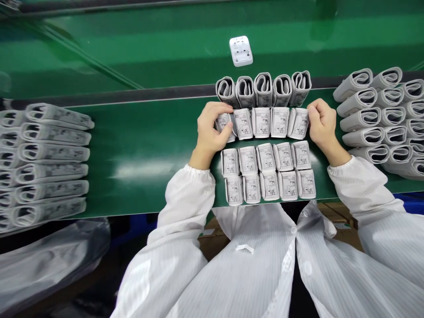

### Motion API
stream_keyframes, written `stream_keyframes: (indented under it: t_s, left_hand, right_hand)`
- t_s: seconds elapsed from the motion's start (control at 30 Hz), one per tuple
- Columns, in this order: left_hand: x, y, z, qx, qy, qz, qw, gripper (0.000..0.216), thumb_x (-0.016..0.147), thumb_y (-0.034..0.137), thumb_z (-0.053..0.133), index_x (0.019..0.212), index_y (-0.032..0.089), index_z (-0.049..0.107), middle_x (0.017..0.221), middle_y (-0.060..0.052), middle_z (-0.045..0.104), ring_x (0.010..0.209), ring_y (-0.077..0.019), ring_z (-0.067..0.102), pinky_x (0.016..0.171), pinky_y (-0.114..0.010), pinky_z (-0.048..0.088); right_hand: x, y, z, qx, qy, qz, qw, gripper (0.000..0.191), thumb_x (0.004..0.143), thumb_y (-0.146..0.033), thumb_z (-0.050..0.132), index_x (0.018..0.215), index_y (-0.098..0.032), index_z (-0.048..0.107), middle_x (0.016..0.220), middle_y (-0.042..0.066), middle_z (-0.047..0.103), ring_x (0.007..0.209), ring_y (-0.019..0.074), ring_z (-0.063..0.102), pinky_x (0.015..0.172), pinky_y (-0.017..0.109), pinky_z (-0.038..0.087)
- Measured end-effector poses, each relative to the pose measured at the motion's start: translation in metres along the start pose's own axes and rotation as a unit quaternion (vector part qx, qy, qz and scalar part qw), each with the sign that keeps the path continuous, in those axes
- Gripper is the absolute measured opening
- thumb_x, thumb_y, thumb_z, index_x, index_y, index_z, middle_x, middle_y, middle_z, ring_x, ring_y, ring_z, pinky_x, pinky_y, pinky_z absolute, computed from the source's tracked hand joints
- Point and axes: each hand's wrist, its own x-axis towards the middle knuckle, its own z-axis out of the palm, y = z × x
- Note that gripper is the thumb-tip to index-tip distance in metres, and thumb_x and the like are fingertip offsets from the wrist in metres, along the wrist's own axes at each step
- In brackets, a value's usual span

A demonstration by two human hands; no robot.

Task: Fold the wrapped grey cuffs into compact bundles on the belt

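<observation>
Rows of rolled grey fabric cuffs with printed line drawings stand on the green work surface in front of me. My left hand (213, 128) wraps its thumb and fingers round the leftmost cuff (224, 124) of the middle row. At that row's other end, my right hand (322, 122) is closed with thumb and fingertips against the rightmost cuff (299, 123). Behind this row, touching or nearly so, is a back row of cuffs (263, 88) with coiled ends upward. Nearer my body lie two more rows (266, 171), printed faces up.
Stacked rolled cuffs fill the left (53, 152) and the right (374, 115) of the bench. A small white plastic housing (241, 51) lies beyond a dark strip on the green surface (142, 154). The bench's front edge runs close to my white coat.
</observation>
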Motion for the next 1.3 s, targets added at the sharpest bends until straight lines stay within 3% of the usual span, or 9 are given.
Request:
stream_keyframes:
  t_s: [0.23,0.5,0.8,1.13,1.3]
  left_hand:
    - [0.001,-0.001,-0.001,0.013,-0.029,-0.043,0.999,0.067,0.105,0.089,0.053,0.113,0.025,0.070,0.122,-0.008,0.082,0.122,-0.0241,0.074,0.109,-0.061,0.061]
    - [0.000,0.001,0.000,-0.007,0.002,-0.004,1.000,0.051,0.108,0.078,0.060,0.115,0.029,0.075,0.120,-0.007,0.084,0.118,-0.0267,0.078,0.107,-0.062,0.065]
    - [0.001,0.000,0.000,0.017,-0.014,-0.026,0.999,0.067,0.107,0.087,0.052,0.111,0.024,0.072,0.119,-0.009,0.082,0.119,-0.0229,0.077,0.106,-0.059,0.062]
    - [0.000,0.008,0.001,-0.045,0.021,-0.009,0.999,0.040,0.105,0.071,0.066,0.118,0.036,0.079,0.122,-0.008,0.085,0.120,-0.0351,0.082,0.109,-0.067,0.064]
    - [0.000,0.005,0.000,-0.021,-0.003,-0.032,0.999,0.045,0.105,0.075,0.063,0.118,0.035,0.078,0.125,-0.008,0.086,0.123,-0.0337,0.081,0.112,-0.067,0.064]
  right_hand:
    - [0.001,-0.006,0.000,-0.003,0.008,0.008,1.000,0.065,0.114,-0.086,0.048,0.081,-0.030,0.057,0.073,0.000,0.057,0.065,0.0208,0.052,0.070,0.043,0.051]
    - [0.002,-0.010,-0.001,-0.004,0.008,0.011,1.000,0.062,0.114,-0.083,0.047,0.081,-0.031,0.054,0.073,0.000,0.054,0.067,0.0208,0.049,0.069,0.042,0.043]
    - [0.001,-0.008,0.000,0.008,0.015,0.004,1.000,0.063,0.115,-0.082,0.049,0.081,-0.030,0.055,0.072,-0.001,0.053,0.065,0.0199,0.048,0.068,0.042,0.044]
    - [0.002,-0.009,-0.001,0.000,0.019,-0.013,1.000,0.060,0.117,-0.078,0.049,0.081,-0.030,0.055,0.071,0.000,0.055,0.064,0.0204,0.049,0.065,0.042,0.038]
    - [0.002,-0.009,-0.001,-0.009,0.013,0.002,1.000,0.058,0.117,-0.077,0.049,0.082,-0.031,0.054,0.071,-0.001,0.053,0.064,0.0204,0.048,0.067,0.042,0.043]
